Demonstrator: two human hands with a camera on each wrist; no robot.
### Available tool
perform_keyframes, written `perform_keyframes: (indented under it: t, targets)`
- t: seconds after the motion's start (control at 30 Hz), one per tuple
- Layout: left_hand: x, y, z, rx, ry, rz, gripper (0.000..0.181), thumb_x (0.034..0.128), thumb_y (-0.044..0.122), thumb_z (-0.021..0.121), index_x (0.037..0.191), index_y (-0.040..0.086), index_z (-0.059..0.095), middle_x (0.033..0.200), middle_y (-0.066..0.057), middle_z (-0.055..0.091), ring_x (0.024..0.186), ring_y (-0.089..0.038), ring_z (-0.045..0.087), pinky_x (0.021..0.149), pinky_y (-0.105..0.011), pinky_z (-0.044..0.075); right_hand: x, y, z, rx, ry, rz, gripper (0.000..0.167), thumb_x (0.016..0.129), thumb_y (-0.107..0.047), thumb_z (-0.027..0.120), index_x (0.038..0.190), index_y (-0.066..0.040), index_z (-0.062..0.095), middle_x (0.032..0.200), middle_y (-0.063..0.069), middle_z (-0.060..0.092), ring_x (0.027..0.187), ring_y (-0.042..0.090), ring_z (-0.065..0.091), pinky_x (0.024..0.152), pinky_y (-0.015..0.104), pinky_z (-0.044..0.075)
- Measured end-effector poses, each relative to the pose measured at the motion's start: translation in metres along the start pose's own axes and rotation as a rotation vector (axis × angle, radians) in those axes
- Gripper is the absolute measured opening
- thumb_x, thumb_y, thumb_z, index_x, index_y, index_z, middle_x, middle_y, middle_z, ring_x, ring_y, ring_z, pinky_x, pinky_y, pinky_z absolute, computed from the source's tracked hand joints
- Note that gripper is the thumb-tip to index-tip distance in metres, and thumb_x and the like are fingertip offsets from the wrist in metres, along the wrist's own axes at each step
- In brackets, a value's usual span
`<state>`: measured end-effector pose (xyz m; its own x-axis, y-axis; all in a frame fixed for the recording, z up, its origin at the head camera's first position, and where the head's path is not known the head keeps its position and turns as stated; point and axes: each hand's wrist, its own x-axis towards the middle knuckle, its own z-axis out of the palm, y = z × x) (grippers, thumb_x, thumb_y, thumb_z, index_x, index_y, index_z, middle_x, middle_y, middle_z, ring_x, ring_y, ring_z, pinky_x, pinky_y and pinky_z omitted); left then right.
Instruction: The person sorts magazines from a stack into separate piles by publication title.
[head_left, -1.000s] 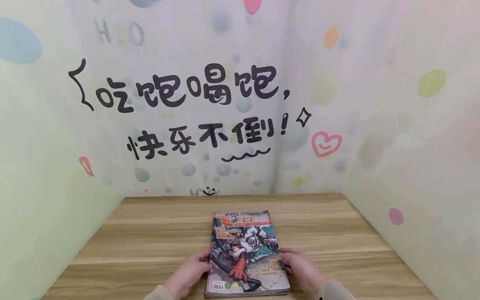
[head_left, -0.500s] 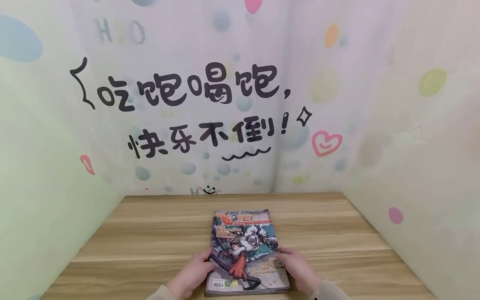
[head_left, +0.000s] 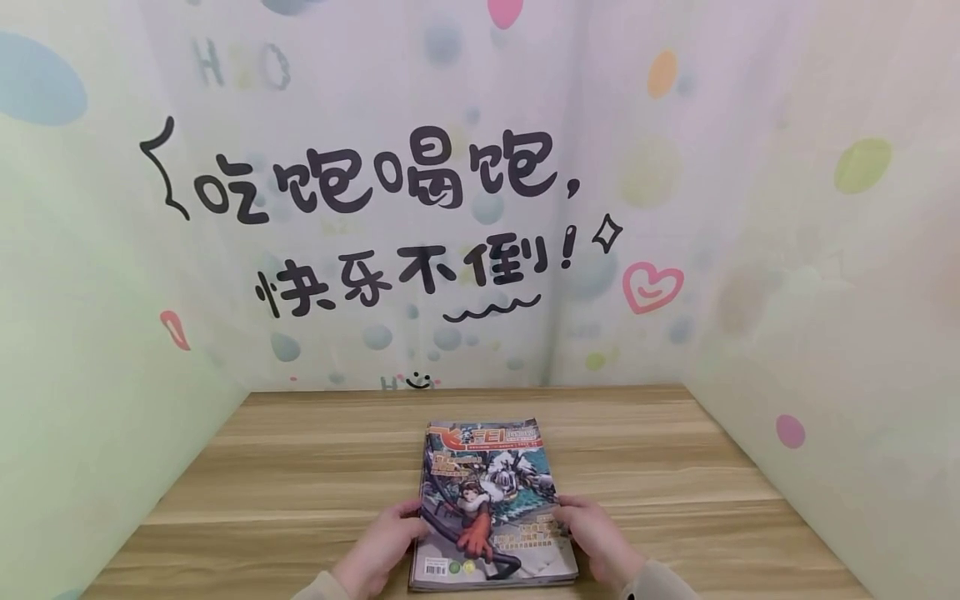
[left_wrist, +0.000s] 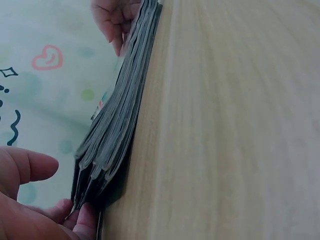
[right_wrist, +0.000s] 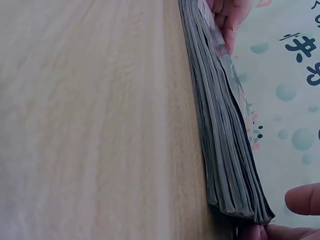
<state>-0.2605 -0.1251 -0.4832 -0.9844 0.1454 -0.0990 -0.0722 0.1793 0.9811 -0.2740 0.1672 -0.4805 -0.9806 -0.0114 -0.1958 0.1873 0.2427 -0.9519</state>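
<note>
A stack of magazines [head_left: 487,508] lies flat on the wooden table, its illustrated cover showing a figure with a red glove. My left hand [head_left: 382,542] touches the stack's left edge. On the opposite edge rests my right hand [head_left: 600,537]. In the left wrist view, fingertips of the left hand [left_wrist: 30,215] meet the lower corner of the layered magazines [left_wrist: 120,100], while the thumb stands apart from them. The right wrist view has the right thumb [right_wrist: 305,200] clear of the pages [right_wrist: 225,140], with fingertips at the bottom corner. Some fingers are hidden by the stack.
Wood-grain table [head_left: 285,467] surrounds the stack on its left, right and far sides. A patterned pale back wall [head_left: 360,100] with black lettering rises behind the table. Pale side walls [head_left: 97,350] close it in at left and right.
Both hands stay at the stack's sides. The right hand has shifted slightly inward since a second ago, its thumb now nearer the cover's edge. The stack has barely moved.
</note>
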Motion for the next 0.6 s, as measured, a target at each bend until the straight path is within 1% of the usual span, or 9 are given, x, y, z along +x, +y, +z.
perform_keyframes:
  t: [0.07, 0.13, 0.27, 0.33, 0.37, 0.43, 0.47, 0.53, 0.6]
  targets:
    - [0.0, 0.0, 0.0, -0.002, 0.0, -0.02, 0.042, 0.0842, 0.008, 0.057, 0.12, -0.014, 0.055, 0.111, -0.018, 0.062, 0.1, -0.026, 0.055, 0.09, -0.041, 0.045, 0.0, 0.001, 0.0, 0.003, 0.004, -0.008, 0.048, 0.092, -0.012, 0.053, 0.129, 0.018, 0.046, 0.126, 0.032, 0.05, 0.115, 0.042, 0.048, 0.097, 0.056, 0.04]
    - [0.0, -0.001, 0.002, 0.031, 0.013, -0.019, 0.035, 0.0849, 0.009, 0.058, 0.111, -0.013, 0.06, 0.103, -0.013, 0.063, 0.093, -0.023, 0.056, 0.084, -0.038, 0.046, 0.0, 0.001, 0.0, 0.003, 0.007, -0.011, 0.047, 0.092, -0.011, 0.053, 0.128, 0.018, 0.047, 0.125, 0.031, 0.052, 0.114, 0.04, 0.049, 0.097, 0.056, 0.04]
    - [-0.001, 0.001, 0.009, 0.173, 0.125, 0.054, 0.028, 0.0825, 0.012, 0.064, 0.103, -0.007, 0.066, 0.109, -0.019, 0.056, 0.102, -0.032, 0.052, 0.091, -0.047, 0.044, 0.001, 0.001, 0.0, 0.004, 0.01, 0.0, 0.047, 0.092, -0.011, 0.053, 0.129, 0.018, 0.047, 0.125, 0.031, 0.052, 0.114, 0.04, 0.048, 0.099, 0.057, 0.039]
    - [-0.002, 0.002, 0.012, 0.209, 0.166, 0.111, 0.024, 0.0816, 0.013, 0.065, 0.098, -0.004, 0.068, 0.107, -0.019, 0.057, 0.1, -0.032, 0.053, 0.09, -0.045, 0.045, 0.002, 0.002, -0.001, 0.009, 0.011, 0.006, 0.048, 0.092, -0.011, 0.053, 0.129, 0.018, 0.046, 0.124, 0.03, 0.052, 0.114, 0.039, 0.049, 0.098, 0.056, 0.039]
    - [-0.002, 0.002, 0.012, 0.207, 0.169, 0.131, 0.022, 0.0827, 0.013, 0.065, 0.098, -0.003, 0.069, 0.106, -0.018, 0.058, 0.098, -0.03, 0.053, 0.088, -0.043, 0.045, 0.002, 0.002, -0.001, 0.011, 0.011, 0.004, 0.048, 0.092, -0.011, 0.053, 0.129, 0.018, 0.046, 0.123, 0.029, 0.053, 0.112, 0.037, 0.049, 0.097, 0.054, 0.041]
    - [-0.002, 0.002, 0.013, 0.157, 0.118, 0.155, 0.023, 0.087, 0.013, 0.06, 0.1, -0.005, 0.067, 0.096, -0.011, 0.062, 0.087, -0.022, 0.057, 0.079, -0.035, 0.048, 0.002, 0.003, -0.002, 0.017, 0.008, -0.006, 0.047, 0.092, -0.011, 0.052, 0.129, 0.018, 0.046, 0.117, 0.025, 0.056, 0.106, 0.034, 0.051, 0.091, 0.049, 0.044]
    - [-0.002, 0.002, 0.013, 0.098, 0.069, 0.148, 0.025, 0.0899, 0.012, 0.057, 0.103, -0.008, 0.064, 0.091, -0.01, 0.064, 0.082, -0.019, 0.059, 0.074, -0.033, 0.051, 0.003, 0.004, -0.002, 0.019, 0.007, -0.015, 0.047, 0.092, -0.011, 0.052, 0.128, 0.018, 0.046, 0.114, 0.023, 0.057, 0.103, 0.031, 0.052, 0.088, 0.046, 0.046]
    - [-0.002, 0.001, 0.011, -0.028, -0.024, 0.111, 0.033, 0.0949, 0.011, 0.048, 0.115, -0.014, 0.055, 0.087, -0.009, 0.067, 0.075, -0.016, 0.062, 0.067, -0.032, 0.054, 0.003, 0.005, -0.002, 0.018, 0.004, -0.031, 0.046, 0.092, -0.011, 0.052, 0.128, 0.019, 0.047, 0.109, 0.019, 0.058, 0.098, 0.028, 0.052, 0.082, 0.04, 0.046]
    - [-0.002, -0.001, 0.009, -0.139, -0.092, 0.059, 0.042, 0.098, 0.01, 0.041, 0.13, -0.018, 0.04, 0.091, -0.009, 0.069, 0.076, -0.016, 0.065, 0.066, -0.032, 0.056, 0.003, 0.006, -0.003, 0.018, 0.0, -0.039, 0.046, 0.092, -0.011, 0.051, 0.127, 0.019, 0.047, 0.107, 0.018, 0.059, 0.095, 0.027, 0.052, 0.079, 0.038, 0.046]
